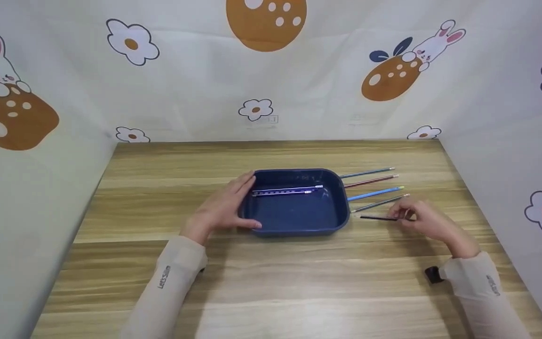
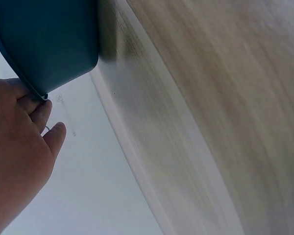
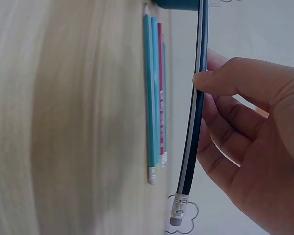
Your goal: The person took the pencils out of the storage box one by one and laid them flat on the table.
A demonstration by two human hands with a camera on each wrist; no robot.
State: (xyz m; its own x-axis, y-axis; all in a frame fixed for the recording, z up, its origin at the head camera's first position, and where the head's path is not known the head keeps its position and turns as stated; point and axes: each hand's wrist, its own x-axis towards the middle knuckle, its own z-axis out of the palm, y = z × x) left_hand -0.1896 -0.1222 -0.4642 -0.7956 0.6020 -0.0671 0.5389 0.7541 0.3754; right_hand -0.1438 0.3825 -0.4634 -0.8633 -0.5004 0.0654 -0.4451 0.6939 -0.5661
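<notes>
A dark blue rectangular tub (image 1: 299, 231) with rounded corners stands on the table, two purple-toned pencils (image 1: 287, 190) lying inside near its far side. My left hand (image 1: 224, 205) holds the tub's left end, thumb over the near corner and fingers at the far one. In the left wrist view, fingertips (image 2: 41, 110) bend round the rim. Right of the tub, my right hand (image 1: 419, 216) pinches a black pencil with a pale stripe (image 3: 193, 117) between thumb and fingers. Its white-banded eraser end points away from the tub in the right wrist view.
Several pencils (image 1: 374, 193) lie side by side on the wooden table (image 1: 271, 282), right of the tub, in blue, red and greenish tones. Pale cloth walls (image 1: 195, 84) printed with flowers and rabbits enclose the table at the back and sides.
</notes>
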